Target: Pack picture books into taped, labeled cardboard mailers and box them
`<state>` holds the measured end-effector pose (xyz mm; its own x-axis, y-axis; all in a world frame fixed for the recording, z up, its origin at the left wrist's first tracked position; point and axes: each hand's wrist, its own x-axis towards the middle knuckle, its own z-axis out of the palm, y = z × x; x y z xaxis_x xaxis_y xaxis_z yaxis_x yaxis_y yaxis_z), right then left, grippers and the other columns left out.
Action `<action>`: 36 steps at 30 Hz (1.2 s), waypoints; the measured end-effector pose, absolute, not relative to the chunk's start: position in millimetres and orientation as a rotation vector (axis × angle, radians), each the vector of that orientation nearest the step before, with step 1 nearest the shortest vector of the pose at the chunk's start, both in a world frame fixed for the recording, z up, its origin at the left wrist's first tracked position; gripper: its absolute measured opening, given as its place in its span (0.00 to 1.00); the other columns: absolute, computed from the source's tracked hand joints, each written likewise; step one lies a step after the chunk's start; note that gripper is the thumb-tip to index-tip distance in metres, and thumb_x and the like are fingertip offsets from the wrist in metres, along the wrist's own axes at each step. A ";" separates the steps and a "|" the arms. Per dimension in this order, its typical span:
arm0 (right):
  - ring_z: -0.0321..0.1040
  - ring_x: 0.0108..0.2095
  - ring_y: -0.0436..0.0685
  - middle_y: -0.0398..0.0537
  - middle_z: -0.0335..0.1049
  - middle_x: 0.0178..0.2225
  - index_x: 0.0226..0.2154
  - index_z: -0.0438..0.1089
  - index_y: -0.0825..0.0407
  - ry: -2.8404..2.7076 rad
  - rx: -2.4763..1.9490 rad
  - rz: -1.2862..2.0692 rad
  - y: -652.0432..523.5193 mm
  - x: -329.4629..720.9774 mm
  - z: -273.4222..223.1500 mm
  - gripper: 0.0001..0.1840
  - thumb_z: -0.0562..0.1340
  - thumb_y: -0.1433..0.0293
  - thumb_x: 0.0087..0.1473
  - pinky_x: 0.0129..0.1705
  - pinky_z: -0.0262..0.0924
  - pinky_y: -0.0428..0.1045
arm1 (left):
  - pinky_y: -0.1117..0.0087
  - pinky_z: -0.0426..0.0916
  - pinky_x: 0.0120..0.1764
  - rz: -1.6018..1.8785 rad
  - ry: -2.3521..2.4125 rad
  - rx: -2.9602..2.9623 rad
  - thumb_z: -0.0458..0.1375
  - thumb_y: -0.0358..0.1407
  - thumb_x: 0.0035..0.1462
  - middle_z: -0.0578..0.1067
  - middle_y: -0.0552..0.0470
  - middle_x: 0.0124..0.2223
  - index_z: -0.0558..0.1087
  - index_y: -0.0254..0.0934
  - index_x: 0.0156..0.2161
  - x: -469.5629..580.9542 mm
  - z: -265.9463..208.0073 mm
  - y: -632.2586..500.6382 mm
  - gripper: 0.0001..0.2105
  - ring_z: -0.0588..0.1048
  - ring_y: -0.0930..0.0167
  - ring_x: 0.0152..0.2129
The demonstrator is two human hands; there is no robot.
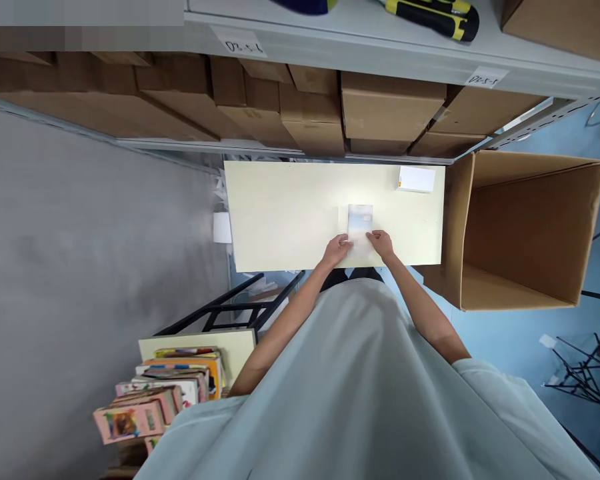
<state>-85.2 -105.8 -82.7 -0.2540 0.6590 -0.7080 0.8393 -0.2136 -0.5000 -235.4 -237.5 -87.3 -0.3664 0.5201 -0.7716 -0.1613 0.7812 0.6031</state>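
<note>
A flat, pale packet with a light blue printed patch lies before me on the cream table. Its exact kind is too blurred to make out. At its lower left edge, my left hand has its fingers closed in a pinch. My right hand grips the opposite edge, thumb and fingers together. Near the table's back right corner is a small white box.
An open cardboard box stands against the table's right end. Behind the table, a metal shelf holds several brown cartons and a yellow-and-black tool handle. Stacked books sit at lower left, beside a grey wall.
</note>
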 end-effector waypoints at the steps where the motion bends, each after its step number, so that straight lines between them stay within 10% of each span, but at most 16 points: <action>1: 0.77 0.43 0.60 0.52 0.82 0.39 0.41 0.74 0.51 1.836 1.800 -1.470 -105.7 -88.7 -83.2 0.14 0.65 0.58 0.63 0.47 0.70 0.51 | 0.58 0.74 0.63 0.744 1.791 0.270 0.69 0.40 0.60 0.80 0.37 0.65 0.80 0.37 0.58 -235.4 -88.1 -239.5 0.22 0.81 0.57 0.59; 16: 0.74 0.33 0.57 0.48 0.82 0.34 0.40 0.74 0.50 1.797 1.676 -2.288 -107.6 -88.1 31.8 0.34 0.75 0.42 0.43 0.37 0.69 0.51 | 0.60 0.78 0.55 1.005 1.678 0.297 0.62 0.57 0.66 0.84 0.39 0.58 0.79 0.37 0.55 -260.2 -17.4 -245.4 0.26 0.82 0.59 0.56; 23: 0.80 0.37 0.61 0.50 0.84 0.35 0.39 0.75 0.50 1.869 1.589 -2.430 -112.0 -90.0 76.6 0.33 0.77 0.41 0.44 0.42 0.73 0.53 | 0.60 0.80 0.44 1.259 1.652 0.401 0.69 0.62 0.54 0.85 0.46 0.41 0.78 0.40 0.40 -269.0 49.8 -244.2 0.26 0.83 0.64 0.36; 31: 0.79 0.38 0.62 0.52 0.84 0.37 0.42 0.73 0.49 1.904 1.551 -2.518 -115.3 -102.0 101.0 0.35 0.74 0.39 0.47 0.41 0.73 0.54 | 0.63 0.80 0.41 1.373 1.746 0.588 0.57 0.64 0.66 0.82 0.48 0.39 0.76 0.41 0.40 -269.9 99.5 -239.8 0.26 0.82 0.66 0.35; 36: 0.81 0.39 0.63 0.53 0.84 0.39 0.45 0.75 0.49 1.878 1.441 -2.570 -111.0 -98.0 111.0 0.34 0.75 0.40 0.49 0.44 0.75 0.56 | 0.64 0.79 0.38 1.350 1.679 0.605 0.67 0.61 0.56 0.81 0.47 0.44 0.78 0.40 0.47 -266.4 106.6 -233.6 0.27 0.80 0.68 0.32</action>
<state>-98.0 -111.0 111.0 -0.6090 0.6834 -0.4026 0.1759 -0.3786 -0.9087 -266.4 -233.6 106.6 -0.5002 0.8025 -0.3252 -0.1455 0.2923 0.9452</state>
